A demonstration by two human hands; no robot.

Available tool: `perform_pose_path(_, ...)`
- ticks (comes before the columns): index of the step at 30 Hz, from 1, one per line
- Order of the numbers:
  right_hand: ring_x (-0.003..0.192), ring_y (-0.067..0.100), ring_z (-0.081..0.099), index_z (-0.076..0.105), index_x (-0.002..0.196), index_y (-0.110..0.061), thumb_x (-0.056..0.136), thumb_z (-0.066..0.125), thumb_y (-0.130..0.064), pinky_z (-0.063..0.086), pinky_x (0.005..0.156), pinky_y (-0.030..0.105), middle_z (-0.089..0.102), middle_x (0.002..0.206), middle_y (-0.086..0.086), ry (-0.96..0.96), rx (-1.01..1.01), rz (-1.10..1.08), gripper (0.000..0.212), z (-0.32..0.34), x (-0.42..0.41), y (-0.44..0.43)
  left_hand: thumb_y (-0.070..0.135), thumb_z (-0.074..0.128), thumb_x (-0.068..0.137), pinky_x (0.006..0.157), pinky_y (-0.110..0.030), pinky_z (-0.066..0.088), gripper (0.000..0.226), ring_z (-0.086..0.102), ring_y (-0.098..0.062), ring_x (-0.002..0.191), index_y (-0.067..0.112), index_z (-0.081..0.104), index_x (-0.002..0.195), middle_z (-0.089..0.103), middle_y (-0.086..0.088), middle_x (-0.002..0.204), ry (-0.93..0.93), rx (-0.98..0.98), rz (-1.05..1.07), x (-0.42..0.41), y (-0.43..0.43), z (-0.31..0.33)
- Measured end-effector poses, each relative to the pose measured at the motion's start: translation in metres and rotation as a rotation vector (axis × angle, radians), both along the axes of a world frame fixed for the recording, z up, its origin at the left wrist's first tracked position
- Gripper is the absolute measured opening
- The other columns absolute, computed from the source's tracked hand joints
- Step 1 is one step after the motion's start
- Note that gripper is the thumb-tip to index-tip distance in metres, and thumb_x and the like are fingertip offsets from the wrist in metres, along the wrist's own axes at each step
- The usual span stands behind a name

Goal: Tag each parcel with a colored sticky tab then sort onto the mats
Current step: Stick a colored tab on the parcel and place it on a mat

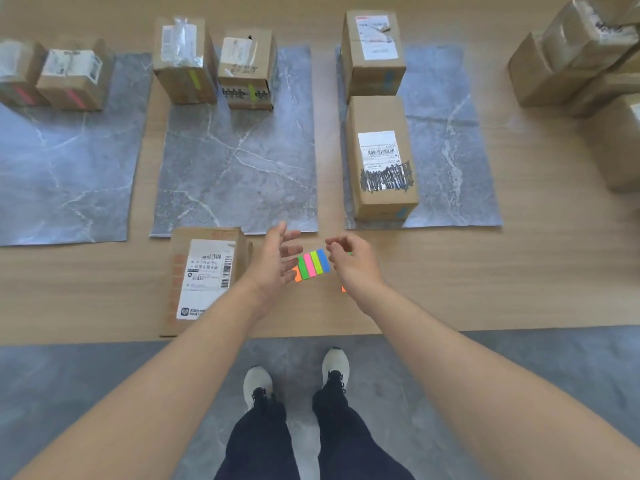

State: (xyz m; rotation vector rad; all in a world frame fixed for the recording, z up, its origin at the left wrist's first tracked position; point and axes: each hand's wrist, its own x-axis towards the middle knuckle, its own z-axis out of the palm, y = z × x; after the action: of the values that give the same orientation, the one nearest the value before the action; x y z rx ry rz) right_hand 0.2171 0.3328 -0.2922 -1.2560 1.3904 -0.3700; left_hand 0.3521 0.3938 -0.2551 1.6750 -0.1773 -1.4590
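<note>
**Tabs between two grips at the near edge of the bench**

A pad of sticky tabs (311,265) lies flat on the wooden bench (485,271), showing strips of orange, green, pink, yellow-green and blue side by side. The left grip (277,261) hovers just left of the pad, palm turned inward and fingers spread, holding nothing. The right grip (349,263) hangs just right of it, fingers curled with the tips drawn together near the blue strip. A sliver of green shows by the knuckles, but I cannot tell whether it pinches a tab. A scrap of orange peeks out beside the right wrist.

Left of the left grip, a flat cardboard parcel (204,278) lies on the bench near its front edge, white shipping label up, its far end touching the middle mat (235,168).

Three grey marble-patterned mats lie side by side farther back:
- The left mat (62,168) carries two small parcels (74,79) at its far end, each with a pink tab on its near face.
- The middle mat carries two parcels (183,60), one with a yellow-green tab and one with a green tab.
- The right mat (453,150) carries two taller parcels (381,161) one behind the other along its left side, each with a blue tab.

More cardboard parcels (571,53) are piled on the bench at the far right, off the mats. Below the bench edge are the person's dark trousers and pale shoes (258,384) on a grey floor (86,393).
</note>
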Motion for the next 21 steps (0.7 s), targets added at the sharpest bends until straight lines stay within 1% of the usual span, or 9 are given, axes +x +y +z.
perform_pose_path(3, 0.089, 0.015, 0.062, 0.073, 0.114, -0.008, 0.092, 0.058, 0.001, 0.042, 0.073, 0.017, 0.069, 0.104, 0.001, 0.158, -0.186, 0.262, 0.028, -0.017, -0.007, -0.005, 0.052, 0.031, 0.104, 0.103, -0.036, 0.046, 0.048, 0.062, -0.02, 0.105, 0.02, 0.061, 0.124, 0.063, -0.002, 0.103, 0.0, 0.026, 0.001, -0.011, 0.001, -0.019)
perform_pose_path(6, 0.098, 0.027, 0.065, 0.075, 0.117, -0.005, 0.082, 0.065, 0.01, 0.035, 0.077, 0.018, 0.071, 0.111, 0.013, 0.264, -0.351, 0.569, 0.039, -0.037, -0.004, -0.015, 0.047, 0.03, 0.105, 0.079, -0.022, 0.043, 0.05, 0.063, -0.012, 0.095, 0.014, 0.059, 0.13, 0.065, 0.0, 0.099, -0.025, 0.042, 0.01, -0.019, 0.004, -0.028)
perform_pose_path(8, 0.104, 0.035, 0.064, 0.075, 0.118, -0.006, 0.08, 0.071, 0.008, 0.034, 0.079, 0.024, 0.069, 0.111, 0.017, 0.329, -0.402, 0.743, 0.041, -0.046, 0.002, -0.023, 0.048, 0.029, 0.105, 0.083, -0.024, 0.042, 0.05, 0.063, -0.014, 0.107, 0.016, 0.06, 0.128, 0.066, -0.002, 0.109, -0.031, 0.049, -0.006, -0.018, 0.004, -0.034)
perform_pose_path(11, 0.108, 0.036, 0.061, 0.075, 0.122, -0.008, 0.081, 0.075, 0.002, 0.036, 0.081, 0.03, 0.064, 0.116, 0.018, 0.372, -0.446, 0.873, 0.042, -0.048, 0.009, -0.036, 0.05, 0.03, 0.104, 0.099, -0.032, 0.04, 0.052, 0.061, -0.018, 0.119, 0.017, 0.061, 0.129, 0.065, -0.008, 0.124, -0.027, 0.057, -0.017, -0.013, 0.003, -0.036)
perform_pose_path(13, 0.109, 0.034, 0.06, 0.074, 0.124, -0.01, 0.081, 0.076, -0.001, 0.036, 0.082, 0.029, 0.064, 0.119, 0.017, 0.412, -0.442, 0.918, 0.044, -0.046, 0.013, -0.043, 0.05, 0.03, 0.104, 0.103, -0.032, 0.04, 0.051, 0.061, -0.018, 0.118, 0.016, 0.06, 0.129, 0.064, -0.008, 0.123, -0.032, 0.06, -0.019, -0.011, 0.003, -0.037)
perform_pose_path(16, 0.097, 0.034, 0.065, 0.077, 0.116, -0.009, 0.074, 0.08, 0.002, 0.033, 0.073, 0.023, 0.068, 0.109, 0.018, 0.395, -0.423, 0.908, 0.044, -0.045, 0.016, -0.052, 0.044, 0.035, 0.104, 0.104, -0.035, 0.043, 0.044, 0.063, -0.019, 0.112, 0.015, 0.062, 0.122, 0.065, -0.006, 0.116, -0.076, 0.046, -0.055, -0.009, 0.005, -0.039)
perform_pose_path(17, 0.093, 0.033, 0.066, 0.079, 0.113, -0.008, 0.071, 0.081, 0.004, 0.035, 0.072, 0.024, 0.069, 0.105, 0.018, 0.381, -0.415, 0.898, 0.044, -0.045, 0.015, -0.053, 0.042, 0.039, 0.102, 0.101, -0.037, 0.046, 0.037, 0.063, -0.021, 0.106, 0.017, 0.065, 0.113, 0.065, -0.004, 0.111, -0.174, 0.019, -0.126, -0.008, 0.006, -0.042)
perform_pose_path(19, 0.087, 0.032, 0.067, 0.081, 0.106, -0.008, 0.065, 0.084, 0.005, 0.042, 0.072, 0.028, 0.07, 0.098, 0.016, 0.349, -0.408, 0.888, 0.043, -0.047, 0.014, -0.055, 0.031, 0.046, 0.099, 0.087, -0.033, 0.044, 0.025, 0.059, -0.019, 0.092, 0.018, 0.068, 0.101, 0.061, -0.001, 0.1, -0.525, -0.05, -0.406, -0.007, 0.015, -0.045)
perform_pose_path(21, 0.084, 0.031, 0.068, 0.081, 0.104, -0.008, 0.063, 0.085, 0.005, 0.043, 0.07, 0.029, 0.07, 0.096, 0.016, 0.345, -0.401, 0.887, 0.043, -0.048, 0.013, -0.057, 0.018, 0.051, 0.096, 0.087, -0.03, 0.043, 0.025, 0.058, -0.018, 0.099, 0.01, 0.071, 0.108, 0.06, -0.003, 0.113, -0.886, -0.139, -0.669, -0.007, 0.026, -0.05)
